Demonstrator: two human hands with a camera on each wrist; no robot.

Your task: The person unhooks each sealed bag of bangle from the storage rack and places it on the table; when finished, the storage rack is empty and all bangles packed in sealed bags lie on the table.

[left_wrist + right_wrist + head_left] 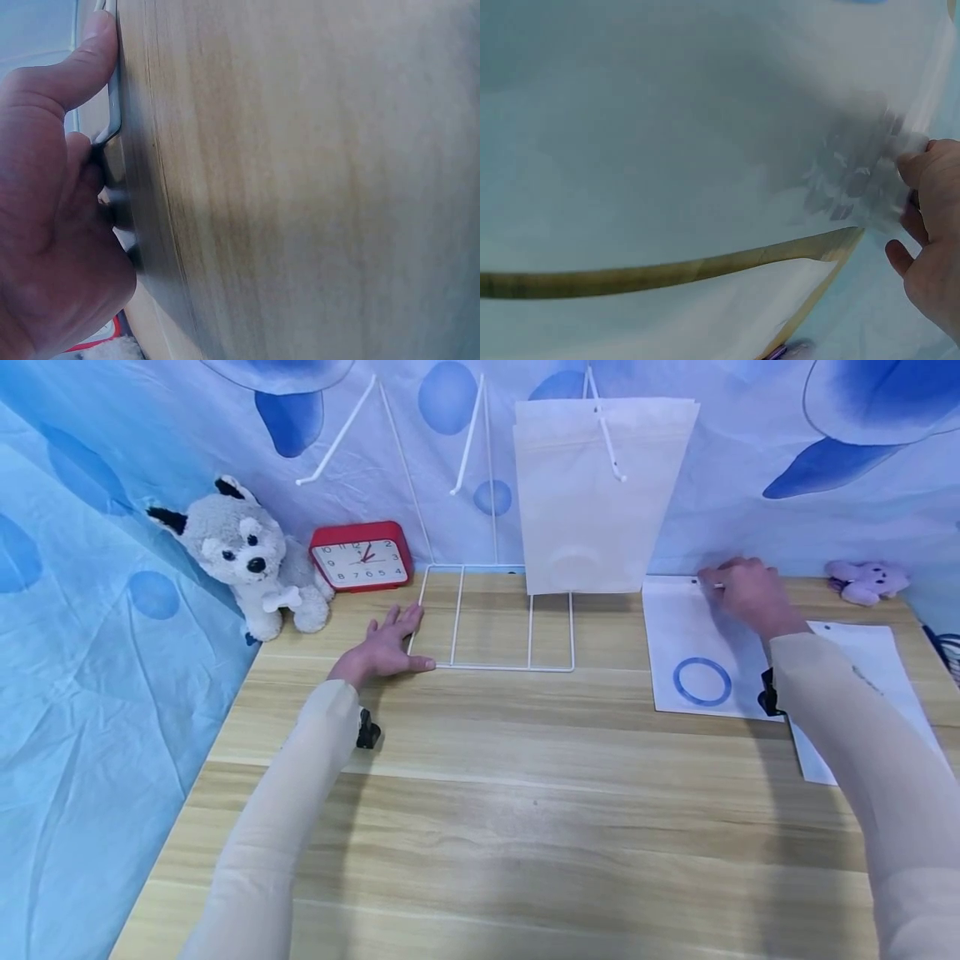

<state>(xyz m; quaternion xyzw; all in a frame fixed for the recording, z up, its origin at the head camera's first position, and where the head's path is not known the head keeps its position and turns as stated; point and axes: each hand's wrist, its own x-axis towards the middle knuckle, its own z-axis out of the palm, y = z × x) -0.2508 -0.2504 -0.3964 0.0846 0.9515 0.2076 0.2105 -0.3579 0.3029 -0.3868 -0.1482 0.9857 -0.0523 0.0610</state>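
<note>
A white wire rack (498,669) stands at the back of the table, its base lying flat and its long hooks rising above. My left hand (386,643) rests at the left end of that base with fingers spread, the thumb (94,45) along the front wire. From the rack's right hook hangs a white bag (596,502). To its right, a second flat white bag (675,635) printed with a blue ring (702,682) lies on the table. At its far edge my right hand (750,593) pinches the bag between thumb and fingers.
Another white bag (862,652) lies at the right, partly under my right forearm. A red clock (362,558) and a grey plush dog (243,560) sit at the back left. A small purple plush toy (870,582) is at the back right, before a blue patterned cloth (742,410).
</note>
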